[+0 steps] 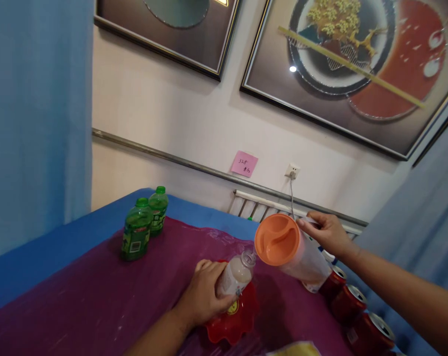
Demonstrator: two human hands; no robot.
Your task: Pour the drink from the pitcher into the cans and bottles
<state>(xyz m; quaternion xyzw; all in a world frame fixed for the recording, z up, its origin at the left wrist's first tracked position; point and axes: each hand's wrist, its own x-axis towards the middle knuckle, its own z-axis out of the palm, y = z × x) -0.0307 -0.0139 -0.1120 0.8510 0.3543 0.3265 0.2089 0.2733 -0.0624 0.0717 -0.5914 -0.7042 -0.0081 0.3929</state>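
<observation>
My left hand (209, 291) is wrapped round a clear bottle (238, 277) with a pale label and an uncapped mouth, tilted to the right. Beneath it lies a red scalloped dish (233, 324) with a yellow emblem. My right hand (330, 232) grips the handle of a translucent pitcher (307, 264) with an orange lid (277, 240). The pitcher leans to the left, its lid facing the bottle mouth with a small gap between them. Whether any liquid passes between the two does not show.
Two green bottles (136, 232) stand at the left on the purple sheet (79, 296). Several red cans (352, 304) line the right side, near my right forearm. Behind the table are a radiator (253, 205) and a wall socket (292, 171) with a plugged-in cord.
</observation>
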